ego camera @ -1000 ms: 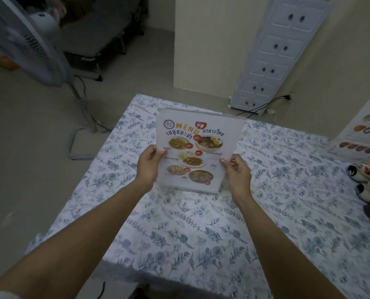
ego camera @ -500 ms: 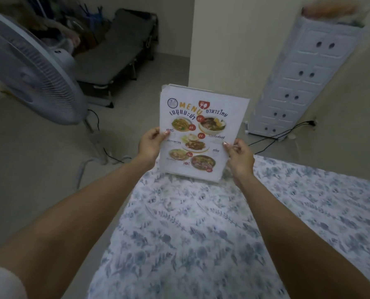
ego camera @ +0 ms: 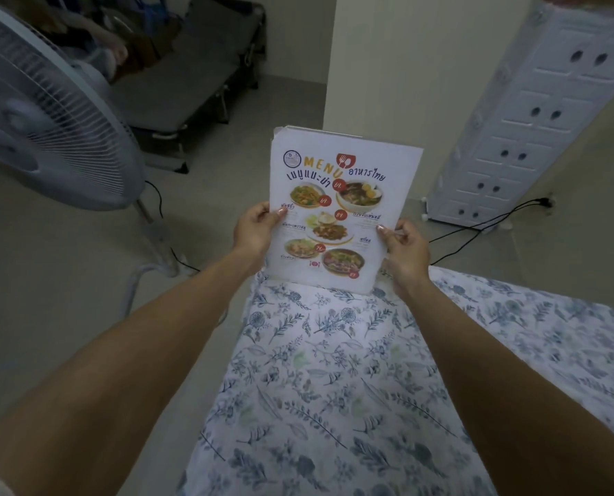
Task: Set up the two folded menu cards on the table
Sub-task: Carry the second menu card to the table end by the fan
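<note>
A white folded menu card (ego camera: 341,209) with food photos and the word MENU stands upright at the far left corner of the table (ego camera: 334,388), its lower edge at the floral cloth. My left hand (ego camera: 253,230) grips its left edge, thumb on the front. On the right edge, my right hand (ego camera: 404,250) pinches it the same way. A second sheet edge shows behind the card's top left corner. The other menu card is out of view.
A standing fan (ego camera: 44,112) is close on the left, its pole and cable on the floor. A white drawer cabinet (ego camera: 534,112) stands at the back right with black cables beside it. A folding bed (ego camera: 191,73) lies beyond.
The card has moved from the middle of the table toward the far left corner, both hands still on it. My view has swung left, and the items on the right have left the frame.
</note>
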A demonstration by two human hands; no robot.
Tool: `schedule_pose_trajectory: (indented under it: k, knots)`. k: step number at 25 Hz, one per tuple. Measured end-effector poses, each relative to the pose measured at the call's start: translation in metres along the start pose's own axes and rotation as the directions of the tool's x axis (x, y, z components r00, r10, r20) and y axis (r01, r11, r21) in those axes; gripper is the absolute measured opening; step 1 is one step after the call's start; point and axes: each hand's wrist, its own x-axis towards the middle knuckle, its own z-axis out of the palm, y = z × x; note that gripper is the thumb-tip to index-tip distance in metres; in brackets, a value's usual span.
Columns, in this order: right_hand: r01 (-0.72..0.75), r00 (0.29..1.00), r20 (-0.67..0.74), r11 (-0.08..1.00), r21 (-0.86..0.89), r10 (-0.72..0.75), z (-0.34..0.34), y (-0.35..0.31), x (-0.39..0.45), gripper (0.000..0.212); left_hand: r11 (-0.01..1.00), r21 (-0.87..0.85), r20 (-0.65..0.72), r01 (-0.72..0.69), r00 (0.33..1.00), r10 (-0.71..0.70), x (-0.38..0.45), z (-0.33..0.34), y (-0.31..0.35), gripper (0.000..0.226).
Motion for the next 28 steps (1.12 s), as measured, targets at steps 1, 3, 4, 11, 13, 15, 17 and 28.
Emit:
schedule_pose_trajectory:
  k: [1, 3, 4, 11, 13, 15, 17, 28]
  knots:
    - [-0.01, 1.0, -0.001, 1.0, 0.009, 0.01, 0.001, 0.001, 0.002, 0.008, 1.0, -0.006, 0.005, 0.003, 1.0, -0.003, 0.002, 0.0, -0.002, 0.008]
    - [-0.025, 1.0, 0.001, 1.0, 0.009, 0.025, 0.002, 0.002, 0.006, 0.008, 1.0, -0.001, 0.011, 0.015, 1.0, -0.015, 0.007, 0.0, -0.004, 0.004]
    - [-0.025, 1.0, 0.005, 1.0, 0.001, 0.025, 0.001, 0.002, 0.007, 0.008, 1.0, 0.007, 0.011, 0.023, 1.0, -0.024, 0.01, 0.0, -0.004, 0.002]
    - [-0.011, 1.0, 0.004, 1.0, -0.021, 0.011, -0.007, 0.007, 0.002, 0.01, 0.997, 0.008, 0.023, 0.072, 0.997, -0.073, 0.01, 0.005, -0.006, 0.006]
    - [-0.004, 1.0, 0.001, 1.0, -0.021, 0.004, -0.008, 0.007, 0.001, 0.01, 0.997, 0.015, 0.028, 0.072, 0.997, -0.073, 0.009, 0.006, -0.006, 0.006]
    - [0.004, 1.0, -0.017, 0.999, -0.034, -0.005, -0.006, 0.007, 0.0, 0.015, 0.997, 0.019, 0.026, 0.07, 0.997, -0.071, 0.009, 0.006, -0.007, 0.008]
    - [0.02, 0.999, -0.039, 0.996, -0.092, -0.023, -0.004, 0.008, -0.001, 0.027, 0.998, 0.038, 0.012, 0.055, 0.998, -0.055, 0.006, 0.005, -0.009, 0.011]
    - [0.179, 0.954, 0.258, 0.404, -0.897, 0.151, -0.033, 0.001, -0.022, 0.08, 0.36, 0.908, 0.202, -0.215, 0.977, 0.074, -0.028, -0.004, -0.008, 0.086]
